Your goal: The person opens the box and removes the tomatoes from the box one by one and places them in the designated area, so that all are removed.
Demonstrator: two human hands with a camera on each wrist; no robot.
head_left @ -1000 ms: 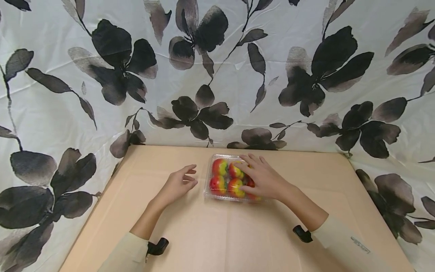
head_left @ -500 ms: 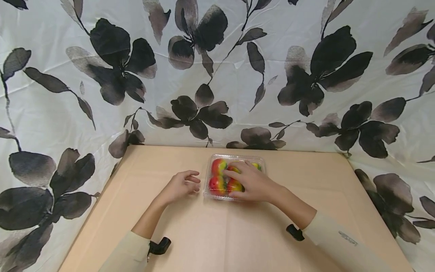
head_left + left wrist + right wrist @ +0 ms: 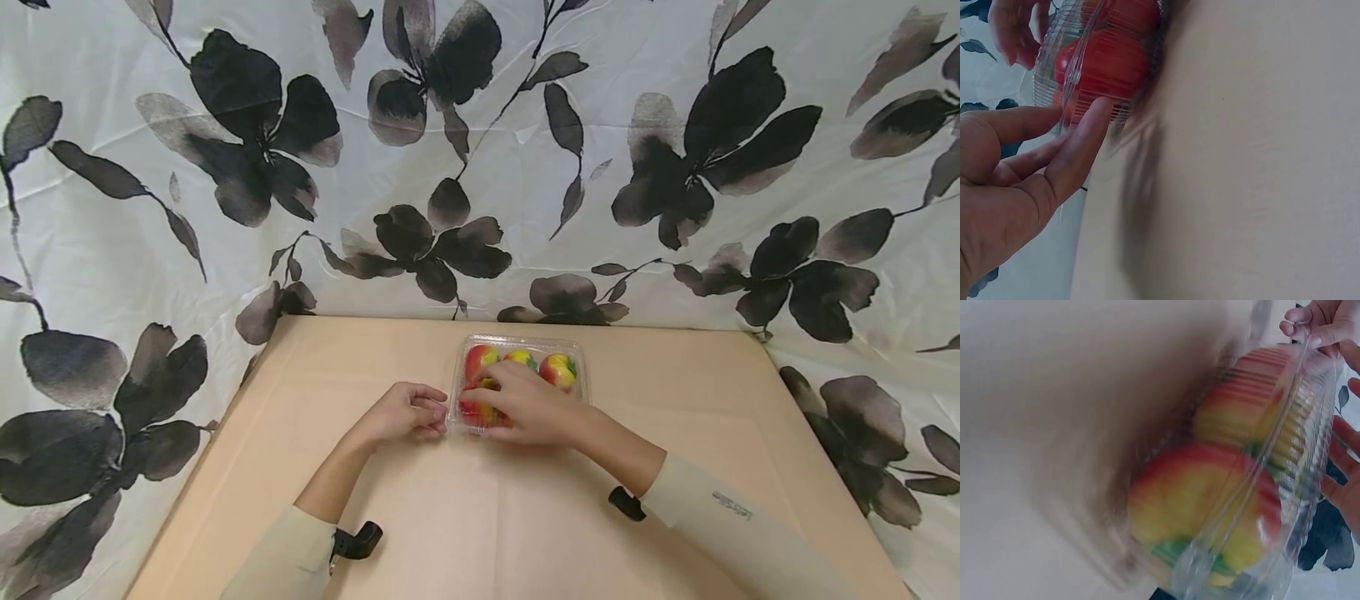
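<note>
This is a tabletop workspace, room unclear: a pale table (image 3: pixel 525 517) before a floral-patterned backdrop (image 3: pixel 480 167).

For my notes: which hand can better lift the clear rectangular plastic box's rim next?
The left hand, probably: its fingertips are at the box rim; the right hand is over the round red-yellow fruits.

The right grip (image 3: pixel 534 407) is over a fruit box (image 3: pixel 525 340), left grip (image 3: pixel 408 412) at its edge.
</note>
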